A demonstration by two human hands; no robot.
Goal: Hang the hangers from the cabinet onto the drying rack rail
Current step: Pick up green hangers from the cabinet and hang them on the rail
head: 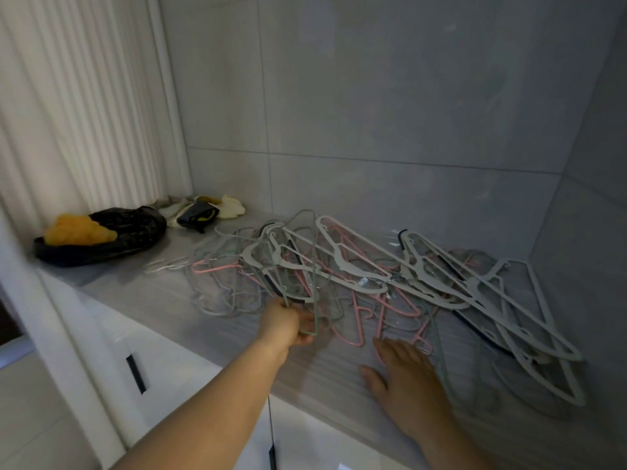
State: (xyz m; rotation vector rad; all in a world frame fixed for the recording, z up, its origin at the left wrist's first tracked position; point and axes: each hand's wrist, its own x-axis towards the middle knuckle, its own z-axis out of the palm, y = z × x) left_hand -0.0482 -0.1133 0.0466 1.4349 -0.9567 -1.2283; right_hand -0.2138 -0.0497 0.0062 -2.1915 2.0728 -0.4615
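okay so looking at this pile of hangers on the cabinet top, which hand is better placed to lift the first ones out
The left hand. Its fingers are closed on green wire hangers at the pile's near edge, so it can lift them. The right hand lies flat and open on the cabinet top, holding nothing.

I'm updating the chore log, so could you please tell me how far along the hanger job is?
Nothing looks done yet: the drying rack rail is out of view, and the hanger pile still covers the cabinet shelf. In hand: the left hand grips a green wire hanger at the pile's edge, while the right hand rests flat on the shelf. Left: nearly everything.
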